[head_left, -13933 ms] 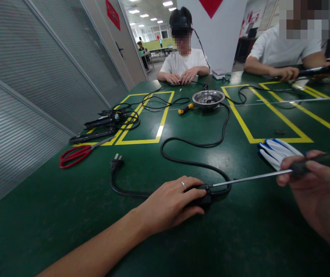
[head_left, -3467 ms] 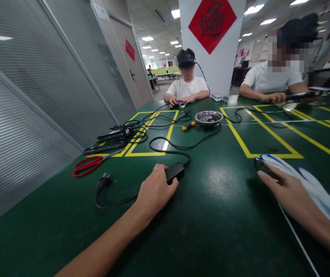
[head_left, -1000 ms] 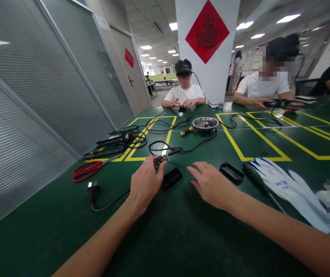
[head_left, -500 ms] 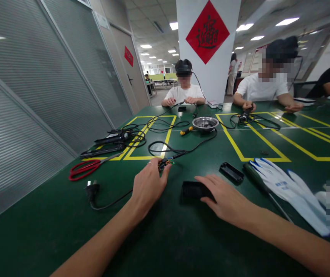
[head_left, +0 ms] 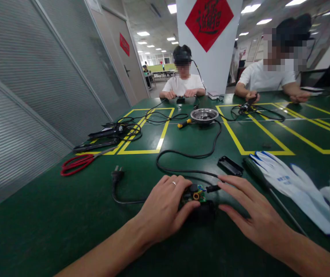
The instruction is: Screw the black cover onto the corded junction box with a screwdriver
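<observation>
the bare circuit board (head_left: 196, 193) lies over a black case half (head_left: 204, 213) on the green worktop (head_left: 67, 215), tied to a stiff black cable (head_left: 188, 156). it looks light and fragile, best gripped by its edges. the left hand (head_left: 165, 209) curls over its left end, pinching it; the right hand (head_left: 254, 215) lies spread and empty, fingertips at its right side. beyond the board lies another case half (head_left: 230, 166), right of it white gloves (head_left: 283, 179), far left red scissors (head_left: 77, 163). the cable loop could snag.

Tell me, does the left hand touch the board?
Touching. The head view shows the left hand with its fingers lying on the left end of the board and the thumb closing in from below, with no gap.
</observation>
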Available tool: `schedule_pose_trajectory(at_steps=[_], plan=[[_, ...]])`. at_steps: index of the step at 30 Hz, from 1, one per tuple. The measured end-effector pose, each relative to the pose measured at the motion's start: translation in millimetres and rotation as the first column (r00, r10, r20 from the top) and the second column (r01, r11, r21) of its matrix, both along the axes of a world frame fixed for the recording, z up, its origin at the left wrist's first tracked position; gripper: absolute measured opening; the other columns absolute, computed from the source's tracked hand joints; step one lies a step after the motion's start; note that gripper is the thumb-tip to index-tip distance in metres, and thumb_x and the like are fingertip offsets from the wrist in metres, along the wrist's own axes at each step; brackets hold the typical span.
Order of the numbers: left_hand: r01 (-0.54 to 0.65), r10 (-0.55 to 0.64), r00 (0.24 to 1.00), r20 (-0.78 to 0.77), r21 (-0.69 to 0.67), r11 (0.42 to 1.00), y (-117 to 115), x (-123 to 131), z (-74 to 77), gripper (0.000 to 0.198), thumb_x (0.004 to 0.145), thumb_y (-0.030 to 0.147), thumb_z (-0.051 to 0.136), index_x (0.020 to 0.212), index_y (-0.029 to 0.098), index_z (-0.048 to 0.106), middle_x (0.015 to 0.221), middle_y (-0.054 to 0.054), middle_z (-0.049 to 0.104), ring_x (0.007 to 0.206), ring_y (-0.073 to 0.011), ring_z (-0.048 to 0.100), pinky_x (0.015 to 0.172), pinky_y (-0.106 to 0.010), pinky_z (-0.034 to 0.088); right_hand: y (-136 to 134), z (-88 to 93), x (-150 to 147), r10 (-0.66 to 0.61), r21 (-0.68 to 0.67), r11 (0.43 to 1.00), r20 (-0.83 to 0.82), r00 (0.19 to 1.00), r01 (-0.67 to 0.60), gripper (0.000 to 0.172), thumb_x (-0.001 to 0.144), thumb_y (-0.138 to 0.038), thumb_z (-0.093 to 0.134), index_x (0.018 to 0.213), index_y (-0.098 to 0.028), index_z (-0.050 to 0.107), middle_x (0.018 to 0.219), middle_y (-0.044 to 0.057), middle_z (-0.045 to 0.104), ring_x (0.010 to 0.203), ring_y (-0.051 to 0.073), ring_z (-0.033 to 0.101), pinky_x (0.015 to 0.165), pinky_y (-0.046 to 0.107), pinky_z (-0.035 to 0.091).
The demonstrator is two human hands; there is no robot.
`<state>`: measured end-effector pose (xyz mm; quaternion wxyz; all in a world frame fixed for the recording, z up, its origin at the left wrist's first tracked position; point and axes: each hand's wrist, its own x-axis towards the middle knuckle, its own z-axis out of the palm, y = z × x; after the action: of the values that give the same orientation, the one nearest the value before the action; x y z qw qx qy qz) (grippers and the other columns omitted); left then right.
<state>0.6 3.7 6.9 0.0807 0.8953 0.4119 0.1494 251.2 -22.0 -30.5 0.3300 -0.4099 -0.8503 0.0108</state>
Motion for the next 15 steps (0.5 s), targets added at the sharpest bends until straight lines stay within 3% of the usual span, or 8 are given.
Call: schedule_pose_trajectory(at_steps=[4,9,12,15], plan=[[0.118,-0.124,0.992,-0.04,-0.127,0.985,-5,6,-3.0,0.026,0.093,0.039,0.049,0.109,0.019,0.049,0.106,-0.007,0.058,0.093,-0.0241,0.052,0.084,-0.041,0.042,1,-9.4,-5,0.083,-0.045,0.996,0.084,0.993,-0.08,0.038,0.087,-0.012,0.051,0.124,-0.021,0.052,0.111,0.006,0.061,0.104,0.018,0.055,0.093,0.042,0.048],[0.173,-0.178,0.984,-0.008,-0.199,0.965,-2,5,-9.1,0.055,0.084,0.045,0.063,0.127,0.021,0.039,0.116,-0.008,0.054,0.102,-0.0252,0.051,0.089,-0.042,0.044,-1,-13.7,-5,0.067,-0.103,0.993,0.063,0.996,-0.06,0.034,0.088,-0.011,0.049,0.12,-0.021,0.056,0.104,0.005,0.061,0.093,0.016,0.054,0.083,0.038,0.049],[0.168,-0.18,0.982,-0.053,-0.184,0.969,1,2,-10.8,0.051,0.088,0.034,0.059,0.132,0.023,0.037,0.117,-0.007,0.053,0.102,-0.0243,0.052,0.088,-0.041,0.046,-2,-11.7,-6,0.055,-0.155,0.987,0.1,0.993,-0.039,0.031,0.09,-0.013,0.046,0.117,-0.022,0.057,0.1,0.004,0.06,0.089,0.016,0.053,0.08,0.038,0.048],[0.171,-0.192,0.975,-0.115,-0.169,0.971,1,2,-10.6,0.045,0.09,0.036,0.056,0.13,0.023,0.042,0.114,-0.008,0.053,0.1,-0.0245,0.053,0.085,-0.041,0.049,0,-11.2,-9,0.051,-0.204,0.979,0.148,0.988,-0.02,0.03,0.09,-0.013,0.045,0.116,-0.022,0.058,0.098,0.004,0.059,0.088,0.017,0.052,0.079,0.038,0.048]])
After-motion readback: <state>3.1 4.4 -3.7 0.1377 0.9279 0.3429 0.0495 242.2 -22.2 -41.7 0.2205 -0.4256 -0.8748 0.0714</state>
